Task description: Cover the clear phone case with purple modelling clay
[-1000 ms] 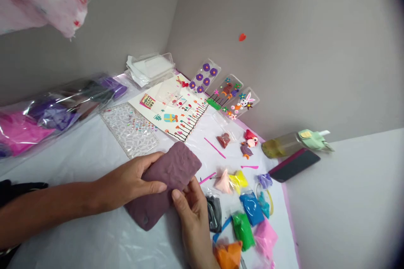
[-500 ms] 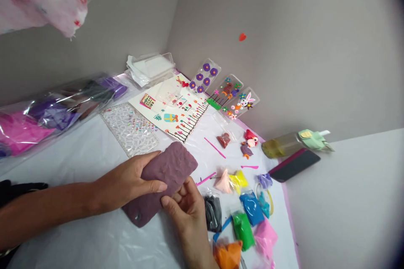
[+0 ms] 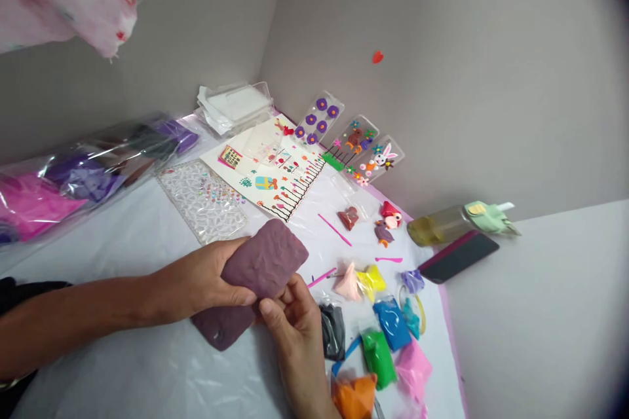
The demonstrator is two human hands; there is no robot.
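A flat slab of mauve modelling clay (image 3: 263, 260) with a bumpy surface is held up over the white sheet. My left hand (image 3: 206, 275) grips it from the left, with the thumb lying across its face. My right hand (image 3: 295, 327) pinches its lower edge from below. The slab's lower end (image 3: 221, 327) hangs near the sheet, partly hidden behind my fingers, and a small round mark shows on it.
Bagged clay in black, blue, green, orange and pink lies right of my right hand. Decorated phone cases lean on the wall behind a patterned paper. Pink tools, clay figures, a bottle and a phone lie further right. Plastic bags lie left.
The slab has tilted up, and its upper part now sits over its lower end. My right hand has moved slightly left and closed onto the slab's edge.
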